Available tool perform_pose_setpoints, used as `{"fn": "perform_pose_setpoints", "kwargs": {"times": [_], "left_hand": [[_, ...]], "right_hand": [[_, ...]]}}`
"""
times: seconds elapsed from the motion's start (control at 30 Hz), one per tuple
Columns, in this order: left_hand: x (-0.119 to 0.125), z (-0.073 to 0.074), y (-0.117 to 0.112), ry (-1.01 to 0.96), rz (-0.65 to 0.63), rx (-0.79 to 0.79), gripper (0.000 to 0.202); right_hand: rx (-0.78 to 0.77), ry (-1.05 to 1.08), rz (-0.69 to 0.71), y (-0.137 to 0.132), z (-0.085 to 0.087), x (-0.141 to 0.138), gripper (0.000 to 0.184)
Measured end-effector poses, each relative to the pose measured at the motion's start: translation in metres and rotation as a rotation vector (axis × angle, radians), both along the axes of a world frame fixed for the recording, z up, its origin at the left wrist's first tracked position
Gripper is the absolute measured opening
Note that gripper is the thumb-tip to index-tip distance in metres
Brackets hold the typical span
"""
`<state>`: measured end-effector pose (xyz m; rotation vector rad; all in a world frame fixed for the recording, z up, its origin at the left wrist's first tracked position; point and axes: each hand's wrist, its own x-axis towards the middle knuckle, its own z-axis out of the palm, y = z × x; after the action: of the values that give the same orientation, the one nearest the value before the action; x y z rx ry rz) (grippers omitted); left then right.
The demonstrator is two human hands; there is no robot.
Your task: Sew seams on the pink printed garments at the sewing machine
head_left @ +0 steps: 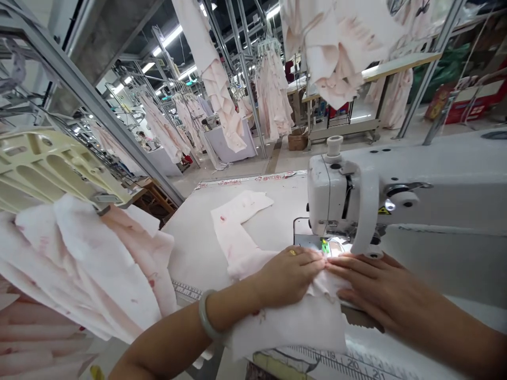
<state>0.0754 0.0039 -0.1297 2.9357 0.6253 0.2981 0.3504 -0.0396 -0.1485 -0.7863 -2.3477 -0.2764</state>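
Pale pink fabric with small red prints (pixel 277 330) lies across the sewing machine bed and hangs toward me, with a narrower arm of it stretching away on the table. My left hand (pixel 291 277) is closed on the fabric just left of the presser foot, fingertips pressed together. Beside it, my right hand (pixel 372 282) lies on the cloth with fingers stretched out and thumb apart. The fingertips of both hands nearly meet in front of the lit needle area. A white sewing machine (pixel 336 195) stands over them, a small green part (pixel 325 246) by its needle.
At left, a cream plastic clamp hanger (pixel 59 163) holds more pink fabric pieces (pixel 91 258). A measuring tape strip (pixel 352 363) runs along the table's near edge. Garments (pixel 273 89) hang from rails behind, and a metal post (pixel 106 121) slants at left.
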Motion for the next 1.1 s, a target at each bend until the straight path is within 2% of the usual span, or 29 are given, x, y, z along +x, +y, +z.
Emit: {"fn": "perform_pose_setpoints", "kwargs": {"times": [0.1,0.2,0.33,0.53,0.9,1.1], "left_hand": [[0.001,0.001,0.014,-0.011,-0.049,0.014,0.039],[0.001,0.002,0.019,-0.039,-0.060,0.002,0.039],[0.000,0.004,0.017,-0.059,-0.037,-0.021,0.039],[-0.001,0.006,0.018,-0.025,-0.082,-0.045,0.038],[0.003,0.007,0.013,-0.025,-0.007,0.003,0.035],[0.004,0.009,0.008,0.008,0.017,0.020,0.038]], "right_hand": [[0.014,-0.045,-0.018,0.001,-0.001,0.001,0.038],[0.016,-0.061,-0.033,0.001,0.000,0.001,0.040],[0.004,-0.061,-0.050,0.001,0.001,-0.001,0.042],[-0.011,-0.040,-0.041,-0.001,0.000,-0.001,0.038],[-0.058,-0.021,-0.037,-0.001,0.002,0.002,0.030],[0.039,-0.013,-0.001,-0.004,0.009,-0.001,0.033]]}}
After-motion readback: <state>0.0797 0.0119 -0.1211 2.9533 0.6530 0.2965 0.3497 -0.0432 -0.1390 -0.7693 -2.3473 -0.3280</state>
